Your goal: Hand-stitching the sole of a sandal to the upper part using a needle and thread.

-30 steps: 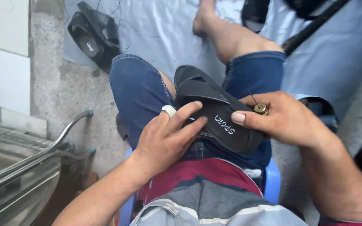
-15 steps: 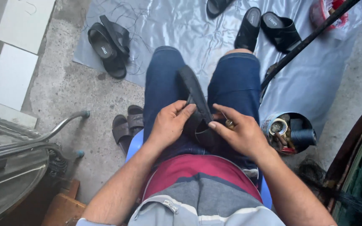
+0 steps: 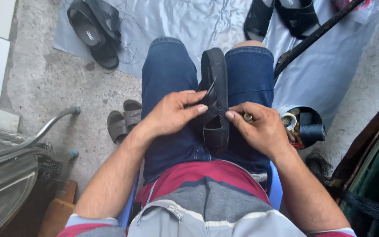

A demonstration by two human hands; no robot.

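Observation:
A black sandal (image 3: 216, 87) stands on its edge between my thighs, sole toward the right. My left hand (image 3: 172, 113) grips its strap side, fingers pressed against the upper. My right hand (image 3: 259, 127) pinches the sandal's rim with thumb and forefinger, and a small brass-coloured tool (image 3: 248, 117) shows between its fingers. I sit on a blue plastic chair (image 3: 275, 188) in blue denim shorts.
A grey sheet (image 3: 172, 22) on the concrete floor holds a black sandal pair (image 3: 95, 33) at upper left and more black sandals (image 3: 281, 15) at the top. Grey slippers (image 3: 123, 120) lie left of my leg. A tin with thread spools (image 3: 305, 127) stands right. Metal rails (image 3: 27, 140) at left.
The sandal was turned from lying flat across my lap to standing on edge between my thighs. My view tilted down and pulled back; both hands stayed on the sandal.

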